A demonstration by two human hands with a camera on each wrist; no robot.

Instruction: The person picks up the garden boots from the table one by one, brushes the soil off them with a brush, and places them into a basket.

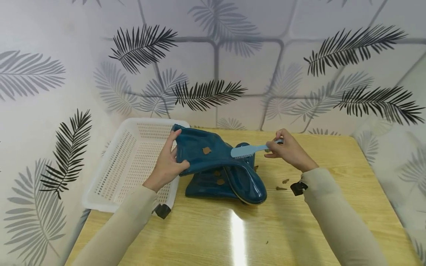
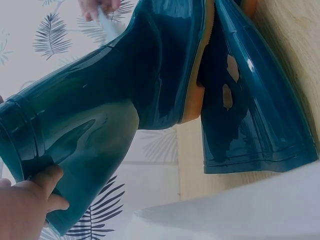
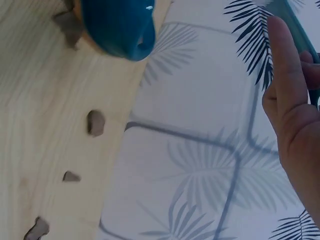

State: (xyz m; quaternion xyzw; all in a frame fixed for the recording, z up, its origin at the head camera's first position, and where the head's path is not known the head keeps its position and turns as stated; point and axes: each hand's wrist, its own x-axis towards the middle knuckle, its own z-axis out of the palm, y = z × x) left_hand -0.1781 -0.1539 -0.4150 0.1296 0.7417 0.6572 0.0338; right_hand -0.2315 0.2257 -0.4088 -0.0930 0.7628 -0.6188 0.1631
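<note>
My left hand [image 1: 166, 163] grips the open top of a dark teal rubber boot [image 1: 196, 138], thumb on one edge and fingers on the other. The boot is held on its side above a second teal boot [image 1: 206, 187], which lies on the table. In my right hand [image 1: 288, 150] is a light blue brush [image 1: 245, 151] held by its handle, bristles down at the boot's ankle. A brown patch [image 1: 206, 150] marks the upper boot's shaft. More brown patches [image 2: 227, 96] show on the lower boot. In the right wrist view, only part of the brush appears.
A white perforated plastic basket [image 1: 89, 192] stands at the left, beside the boots. Several brown crumbs [image 1: 281, 188] lie on the wooden table [image 1: 299, 229] to the right of the boots. Behind the table rises a wall [image 1: 246, 66] with a leaf pattern.
</note>
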